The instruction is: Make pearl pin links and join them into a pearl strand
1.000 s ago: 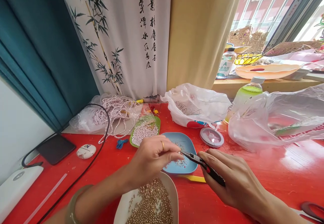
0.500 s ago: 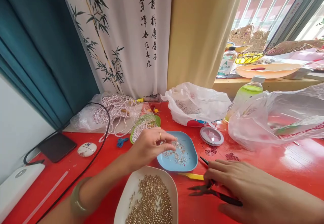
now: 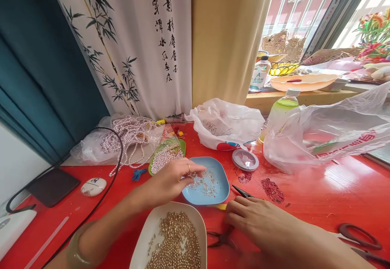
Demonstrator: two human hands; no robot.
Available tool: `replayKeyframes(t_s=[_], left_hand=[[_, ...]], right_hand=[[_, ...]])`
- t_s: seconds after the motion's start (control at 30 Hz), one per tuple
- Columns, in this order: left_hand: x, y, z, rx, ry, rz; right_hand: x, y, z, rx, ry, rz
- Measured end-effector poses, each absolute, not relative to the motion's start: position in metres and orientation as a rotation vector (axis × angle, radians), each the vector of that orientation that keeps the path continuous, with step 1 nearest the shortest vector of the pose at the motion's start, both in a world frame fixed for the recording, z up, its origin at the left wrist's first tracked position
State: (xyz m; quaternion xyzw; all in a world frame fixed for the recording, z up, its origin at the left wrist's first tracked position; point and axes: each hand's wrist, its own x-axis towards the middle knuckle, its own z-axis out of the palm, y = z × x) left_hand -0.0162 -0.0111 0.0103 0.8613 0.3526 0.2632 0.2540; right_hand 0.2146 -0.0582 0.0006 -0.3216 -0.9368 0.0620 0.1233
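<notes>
My left hand [image 3: 176, 179], with a ring on one finger, hovers over the left part of a blue plate [image 3: 222, 194]. Its index finger and thumb are apart. Thin metal pins [image 3: 209, 186] lie scattered on the plate. My right hand [image 3: 252, 220] is bent palm-down on the red table, fingertips hidden. Just beyond it the dark jaws of pliers [image 3: 240, 191] stick out. Dark-jawed cutters [image 3: 221, 238], blurred, lie below its fingers; whether it grips either tool is hidden. A cream tray [image 3: 138, 244] of gold beads [image 3: 179, 240] sits in front of me.
Pearl-coloured beads [image 3: 166, 157] lie on a green dish behind my left hand, beside pearl strands [image 3: 128, 135]. A round clear case [image 3: 245, 160], plastic bags [image 3: 225, 123] and a bottle [image 3: 282, 106] stand farther back. Scissors [image 3: 359, 236] lie right. A black cable [image 3: 122, 151] arcs at left.
The view has swung right, bringing scissors into sight. My right hand has shifted off the cutters' handles toward the other pliers. My left index finger has straightened over the plate.
</notes>
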Motion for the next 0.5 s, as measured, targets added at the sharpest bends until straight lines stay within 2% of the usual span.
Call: replayKeyframes(t_s=[0.13,0.27,0.5], left_hand=[[-0.016,-0.013,0.004,2.454,0.955,0.769],[-0.014,-0.016,-0.003,2.534,1.029,0.781],[-0.001,-0.030,0.008,2.574,0.771,0.881]], right_hand=[[0.210,-0.050,0.011,-1.101,-2.751,0.341],[0.205,-0.044,0.004,-1.319,-2.487,0.458],[0.191,-0.044,-0.012,-1.076,-2.109,1.205]])
